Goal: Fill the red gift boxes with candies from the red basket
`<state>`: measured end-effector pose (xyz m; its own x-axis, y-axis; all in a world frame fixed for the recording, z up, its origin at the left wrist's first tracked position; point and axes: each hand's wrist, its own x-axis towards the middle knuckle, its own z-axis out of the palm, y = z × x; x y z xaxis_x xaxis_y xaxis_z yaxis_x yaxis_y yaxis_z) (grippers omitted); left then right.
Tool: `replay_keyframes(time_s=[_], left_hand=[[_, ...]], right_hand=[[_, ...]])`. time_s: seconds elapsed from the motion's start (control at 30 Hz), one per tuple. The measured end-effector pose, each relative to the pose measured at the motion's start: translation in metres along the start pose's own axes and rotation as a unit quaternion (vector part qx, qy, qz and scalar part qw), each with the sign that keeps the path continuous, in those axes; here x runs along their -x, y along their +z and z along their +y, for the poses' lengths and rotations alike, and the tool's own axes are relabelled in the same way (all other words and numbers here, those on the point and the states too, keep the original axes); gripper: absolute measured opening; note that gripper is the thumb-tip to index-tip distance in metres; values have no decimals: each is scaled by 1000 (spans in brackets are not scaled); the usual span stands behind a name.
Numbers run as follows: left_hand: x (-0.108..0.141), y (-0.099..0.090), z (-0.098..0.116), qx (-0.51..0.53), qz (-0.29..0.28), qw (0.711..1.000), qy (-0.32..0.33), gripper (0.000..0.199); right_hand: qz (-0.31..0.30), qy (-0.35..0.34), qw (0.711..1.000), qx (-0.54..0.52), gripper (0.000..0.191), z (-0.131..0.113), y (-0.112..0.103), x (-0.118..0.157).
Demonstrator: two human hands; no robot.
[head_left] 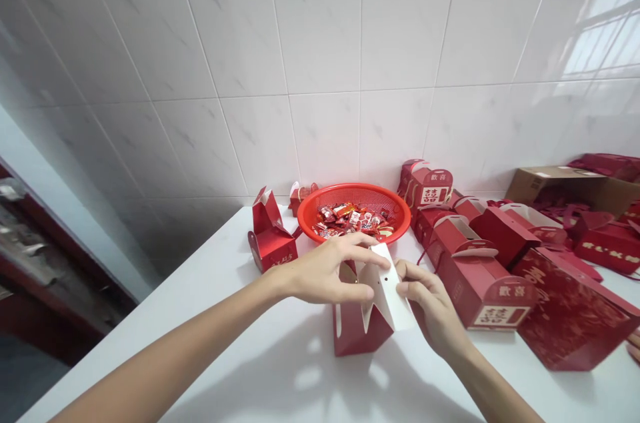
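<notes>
A red paper box (363,333) with a white inside stands on the white table, its top flaps unfolded. My left hand (333,269) reaches over it from the left, fingers apart, with fingertips at the top of the raised white flap (393,293). From the right, my right hand (430,306) pinches the edge of that flap between thumb and fingers. Two small holes show in the flap. Just behind the box is a red plastic basket (355,193) holding wrapped candies (350,217).
An open red box (273,243) stands at the left on the table (220,316). Several red boxes (493,283) and a large red bag-like box (575,309) crowd the right, with a cardboard carton (545,176) behind. Another person's fingers (634,344) show at the right edge.
</notes>
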<state>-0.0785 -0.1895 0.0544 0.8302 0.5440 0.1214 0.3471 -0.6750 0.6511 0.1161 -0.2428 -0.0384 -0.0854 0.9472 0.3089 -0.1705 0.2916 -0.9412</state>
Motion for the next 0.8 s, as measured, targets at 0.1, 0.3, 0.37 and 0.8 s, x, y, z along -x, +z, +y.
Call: replay_keyframes(time_s=[0.1, 0.3, 0.37, 0.8], left_hand=[[1, 4, -6, 5, 50, 998, -35, 28], [19, 17, -17, 11, 132, 978, -158, 34], [27, 21, -14, 17, 153, 970, -187, 37], [45, 21, -13, 85, 156, 968, -179, 33]], right_hand=[[9, -27, 997, 77, 25, -2, -1, -1], [13, -122, 979, 165, 19, 1, 5, 5], [-6, -149, 968, 200, 14, 1, 8, 8], [-7, -131, 965, 225, 17, -12, 4, -3]])
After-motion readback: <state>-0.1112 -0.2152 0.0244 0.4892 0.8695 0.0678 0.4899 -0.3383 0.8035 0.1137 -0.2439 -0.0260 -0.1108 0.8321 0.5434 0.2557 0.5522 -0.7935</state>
